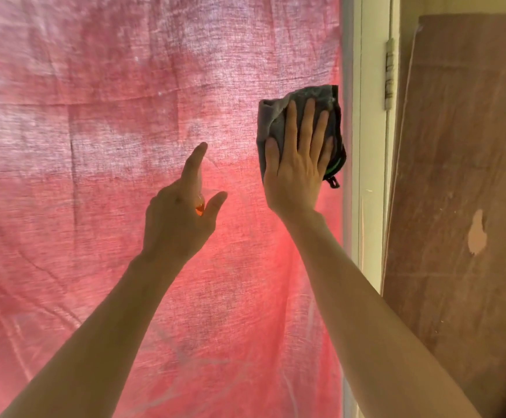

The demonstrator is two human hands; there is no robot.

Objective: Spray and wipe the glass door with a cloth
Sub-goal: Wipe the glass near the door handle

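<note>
Your left hand (pixel 179 218) grips an orange sprayer (pixel 200 208); your right hand (pixel 298 164) presses the cloth (pixel 273 122) flat at the glass's (pixel 125 146) right edge; wiping underway, most seemingly left.

Curtain (pixel 125 146) behind glass: red-pink, mottled with paler patches, woven texture. Cloth (pixel 271 122): grey, green-and-black edging (pixel 336 167). Door frame (pixel 366 146): cream. Board (pixel 463 146) right of frame: brown, one pale chip.
</note>
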